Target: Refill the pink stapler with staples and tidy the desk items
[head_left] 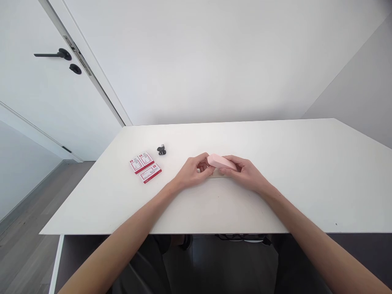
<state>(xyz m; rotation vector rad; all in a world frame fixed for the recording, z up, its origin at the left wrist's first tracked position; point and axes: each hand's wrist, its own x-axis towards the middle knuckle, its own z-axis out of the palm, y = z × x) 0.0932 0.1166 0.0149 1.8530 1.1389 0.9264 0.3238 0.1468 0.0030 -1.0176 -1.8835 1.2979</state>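
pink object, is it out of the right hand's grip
No, the right hand holds the pink object by its right end.

pink block [223, 162]: smooth, matt | tabletop [290, 163]: smooth, matt | cards [141, 163]: papery | floor [30, 228]: wood-look

Left fingers [200, 157] curl inward, their thumb [206, 172] reaching toward the right fingers [235, 159], bent in a grip just beside; left forearm [137, 230] and right forearm [306, 233] slant outward from them.

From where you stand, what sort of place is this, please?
Probably a room in a home or an office; I cannot tell which. A white table stands before a plain white wall, and at the left is a white door with a black handle.
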